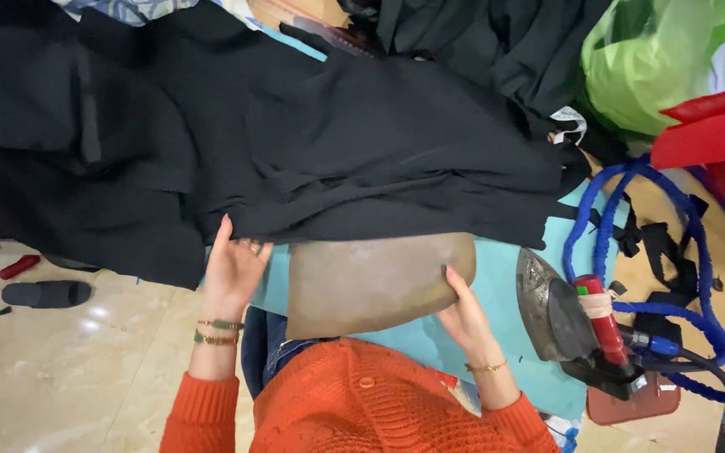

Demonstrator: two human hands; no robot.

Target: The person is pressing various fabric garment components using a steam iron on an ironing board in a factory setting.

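A large black garment [337,143] lies spread over a light blue pressing surface [509,285]. A brown, rounded flat board [371,281] sticks out from under the garment's near edge. My left hand [232,268] rests flat at the garment's hem, just left of the board, fingers pointing away from me. My right hand [461,315] grips the board's lower right edge, thumb on top. Both wrists wear bracelets and orange knit sleeves.
A steam iron [560,315] with a red handle stands on its rest at the right, its blue hose [631,243] looping behind. A green plastic bag [656,59] and a red bag [715,126] sit at the far right. A black slipper [48,294] lies on the tiled floor, left.
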